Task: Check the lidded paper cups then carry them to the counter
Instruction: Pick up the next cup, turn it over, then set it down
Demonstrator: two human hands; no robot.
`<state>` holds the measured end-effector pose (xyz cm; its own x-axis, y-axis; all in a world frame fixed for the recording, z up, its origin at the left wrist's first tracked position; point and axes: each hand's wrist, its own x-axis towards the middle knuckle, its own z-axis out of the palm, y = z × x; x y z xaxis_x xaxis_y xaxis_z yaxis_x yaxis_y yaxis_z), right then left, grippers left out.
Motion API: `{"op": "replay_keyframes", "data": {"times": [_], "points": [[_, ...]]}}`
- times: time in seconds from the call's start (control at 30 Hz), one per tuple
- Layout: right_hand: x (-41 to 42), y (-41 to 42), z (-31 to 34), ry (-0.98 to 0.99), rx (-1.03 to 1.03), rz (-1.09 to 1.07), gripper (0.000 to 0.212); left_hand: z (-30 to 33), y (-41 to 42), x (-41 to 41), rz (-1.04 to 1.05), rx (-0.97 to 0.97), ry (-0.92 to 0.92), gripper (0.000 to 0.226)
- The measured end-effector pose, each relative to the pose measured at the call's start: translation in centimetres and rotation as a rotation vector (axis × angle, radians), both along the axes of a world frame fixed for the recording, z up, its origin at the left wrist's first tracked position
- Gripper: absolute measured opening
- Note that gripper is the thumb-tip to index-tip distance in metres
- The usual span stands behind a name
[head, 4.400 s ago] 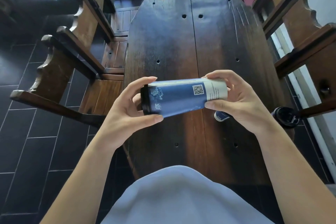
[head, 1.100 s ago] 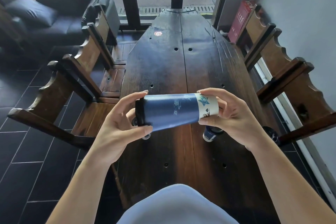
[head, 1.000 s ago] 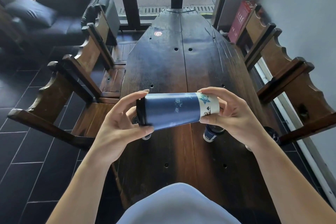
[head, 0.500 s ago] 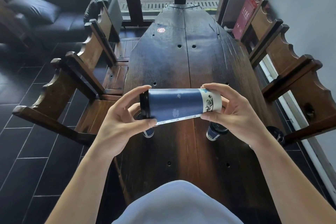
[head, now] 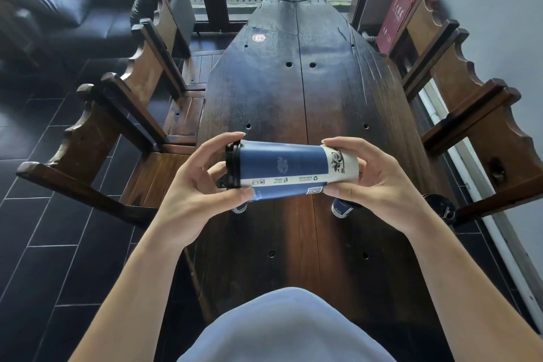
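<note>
I hold a tall blue paper cup (head: 289,169) on its side above the dark wooden table (head: 293,91). Its black lid points left and its white base right. My left hand (head: 194,194) grips the lid end and my right hand (head: 379,185) grips the base end. Below the held cup, two more blue cups stand on the table, mostly hidden: one (head: 239,209) under my left thumb, one (head: 342,209) under my right hand. A black-lidded cup (head: 439,209) shows by my right wrist at the table's right edge.
Heavy wooden chairs flank the table, on the left (head: 117,126) and on the right (head: 476,103). A dark sofa (head: 73,9) stands at the far left. A red box (head: 395,16) leans at the far right. The floor is dark tile.
The cup has been turned about its long axis in my hands, so the printed white strip with the QR code now faces me. My view has tilted up along the table.
</note>
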<state>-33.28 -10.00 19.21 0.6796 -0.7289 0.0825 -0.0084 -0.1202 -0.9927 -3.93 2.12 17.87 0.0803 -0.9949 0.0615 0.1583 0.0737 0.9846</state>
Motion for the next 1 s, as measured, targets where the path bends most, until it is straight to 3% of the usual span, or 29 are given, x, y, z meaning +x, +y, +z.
{"op": "replay_keyframes", "data": {"times": [0.3,0.53,0.63,0.8,1.0], "points": [[0.1,0.5,-0.1,0.096,0.069,-0.024,0.042,0.3,0.6,-0.2,0.010,0.034,0.084,0.086],[0.9,1.8,-0.6,0.120,0.167,0.089,0.058,1.2,0.1,-1.8,0.047,0.063,0.338,0.094],[1.7,2.5,-1.1,0.214,0.129,0.148,0.064,1.9,-0.5,-2.9,0.084,0.116,0.412,0.111],[2.9,3.8,-2.1,0.317,0.049,0.133,0.070,2.9,-1.1,-4.6,0.082,0.186,0.330,0.123],[3.6,4.9,-3.2,0.329,0.090,0.114,0.073,3.7,-1.9,-5.5,0.087,0.239,0.205,0.134]]}}
